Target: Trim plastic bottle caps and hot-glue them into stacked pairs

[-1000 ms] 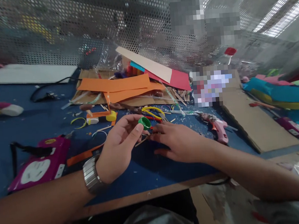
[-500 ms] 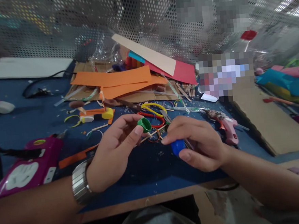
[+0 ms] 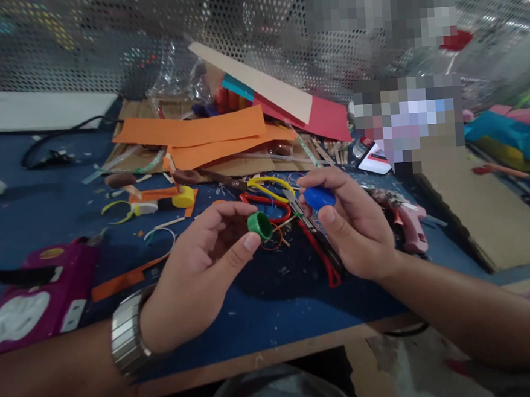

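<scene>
Between the thumb and fingers of my left hand (image 3: pixel 198 276) is a green bottle cap (image 3: pixel 260 225), its hollow side turned partly toward the right. My right hand (image 3: pixel 353 228) pinches a blue bottle cap (image 3: pixel 319 198), its rounded top facing me. The two caps are apart, held above the blue table (image 3: pixel 263 307). Below and behind them lie scissors with yellow and red handles (image 3: pixel 268 189). A red-and-black cutter knife (image 3: pixel 320 246) rests beside my right hand.
A pink glue gun (image 3: pixel 412 224) lies right of my right hand, near a cardboard sheet (image 3: pixel 488 219). Orange paper strips (image 3: pixel 192 131) sit on cardboard at the back. At left are a purple device (image 3: pixel 39 287) and a small craft piece with a yellow cap (image 3: pixel 183 197).
My right hand has risen and turned, so the blue cap now shows its top and the cutter knife is uncovered. The green cap has shifted slightly right. The view has moved a little.
</scene>
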Demonstrator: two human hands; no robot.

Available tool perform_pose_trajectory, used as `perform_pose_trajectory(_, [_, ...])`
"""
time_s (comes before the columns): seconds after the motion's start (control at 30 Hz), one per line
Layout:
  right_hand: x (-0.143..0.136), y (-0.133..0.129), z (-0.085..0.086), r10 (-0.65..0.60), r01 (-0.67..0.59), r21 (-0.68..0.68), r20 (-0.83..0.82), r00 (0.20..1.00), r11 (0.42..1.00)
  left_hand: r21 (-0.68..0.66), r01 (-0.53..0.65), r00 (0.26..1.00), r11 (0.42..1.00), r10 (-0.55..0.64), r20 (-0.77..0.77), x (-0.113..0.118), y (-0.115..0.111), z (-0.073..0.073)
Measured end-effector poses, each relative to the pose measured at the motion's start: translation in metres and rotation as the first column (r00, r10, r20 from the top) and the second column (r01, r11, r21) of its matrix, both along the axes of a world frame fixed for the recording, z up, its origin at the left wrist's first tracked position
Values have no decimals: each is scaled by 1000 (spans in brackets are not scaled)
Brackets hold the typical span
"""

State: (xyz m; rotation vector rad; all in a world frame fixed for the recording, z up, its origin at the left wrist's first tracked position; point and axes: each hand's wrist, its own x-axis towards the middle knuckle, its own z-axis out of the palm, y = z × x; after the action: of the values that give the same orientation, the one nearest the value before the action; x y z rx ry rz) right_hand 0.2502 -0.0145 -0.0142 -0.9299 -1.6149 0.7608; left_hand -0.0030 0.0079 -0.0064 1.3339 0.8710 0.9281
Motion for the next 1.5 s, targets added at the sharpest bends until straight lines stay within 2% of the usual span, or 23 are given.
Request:
perform_pose_trajectory(0.07, [0,2,0,-15,17,85,-20,1000,996,0,3,1000,1000,-3,4,0,-1,1])
perform_pose_trajectory(0.2, [-1,3,1,-21,22,79,-21,1000,997,14,17,1000,1000,-18,26,0,-1,0])
perform_pose_trajectory(0.3, [-3,1,3,28,-30,90,20,999,996,39,35,999,999,-35,-1,1,-1,1])
perform_pose_trajectory(0.47, [-5,1,7,28,-59,259,122,992,964,79,39,999,996,-36,-31,3,-1,3])
perform_pose_trajectory(0.57, [-4,3,8,45,-98,305,179,983,947,99,50,999,994,-48,-23,2,-2,3])
perform_pose_trajectory(0.7, [-4,4,9,62,-122,306,200,978,944,100,70,997,993,-67,-31,1,-4,4])
perform_pose_trajectory(0.93, [-3,3,4,9,-74,309,207,978,948,93,69,998,993,-70,8,4,-3,7])
perform_pose_trajectory(1.5, [-3,3,3,28,-96,287,234,972,953,124,98,995,987,-96,-26,4,-4,9])
